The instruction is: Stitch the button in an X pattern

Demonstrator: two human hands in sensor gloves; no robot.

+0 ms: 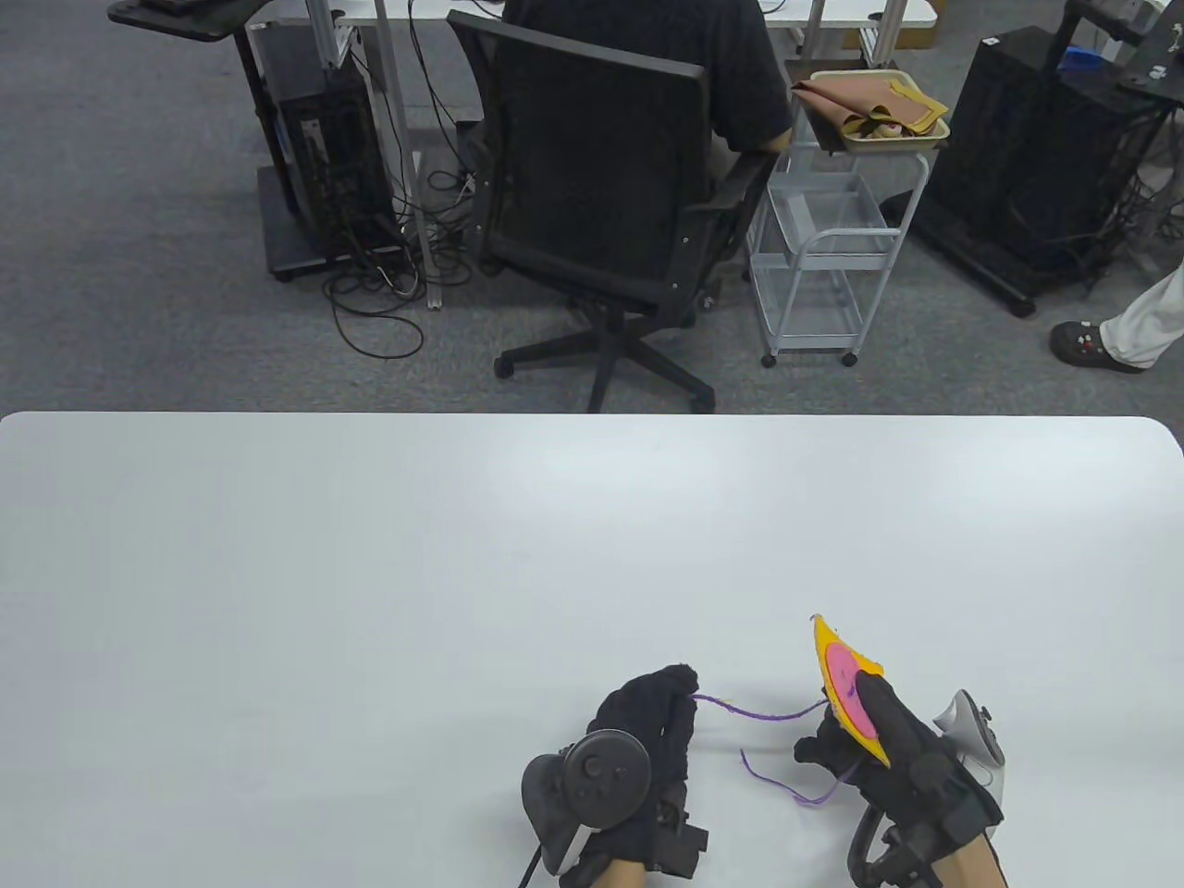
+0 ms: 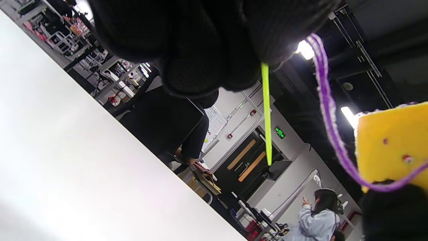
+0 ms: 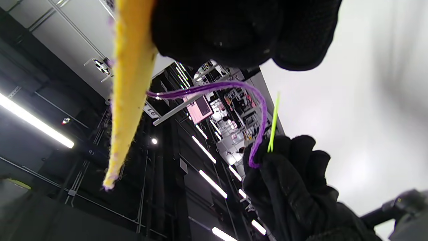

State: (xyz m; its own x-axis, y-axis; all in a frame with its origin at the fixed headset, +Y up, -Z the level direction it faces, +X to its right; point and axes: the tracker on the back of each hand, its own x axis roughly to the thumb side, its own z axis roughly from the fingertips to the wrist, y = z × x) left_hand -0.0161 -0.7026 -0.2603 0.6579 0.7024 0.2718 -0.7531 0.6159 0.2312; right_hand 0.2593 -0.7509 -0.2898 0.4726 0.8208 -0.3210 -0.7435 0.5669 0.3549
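Table view: right hand [image 1: 902, 754] in a black sensor glove grips the yellow felt piece [image 1: 856, 680] near the white table's [image 1: 370, 601] bottom right, holding it up on edge, tilted. The round pink button [image 1: 844, 683] sits on the felt's face, partly covered by a gloved finger. Left hand [image 1: 647, 740], fingers closed, pinches the purple yarn [image 1: 763, 714] at its fingertips. Yarn spans the gap between the hands to the felt, slightly slack. A loose purple tail curls on the table just below, between the hands. Beyond the table: black office chair [image 1: 601, 213] with someone seated, white wire cart [image 1: 823, 250].

Left wrist view: left-hand fingers are bunched tight around a thin lime-green plastic needle [image 2: 266, 113]; the needle's free end points down in this view. Purple yarn leaves the fingers beside it and runs to the yellow felt at the right edge. Two small holes are visible in the felt. Yarn crosses the felt's lower corner.

Right wrist view: right-hand fingers clamp the felt's top, seen edge-on. Left hand is below, holding needle and yarn together; the yarn arcs back to the felt. Button not visible here.
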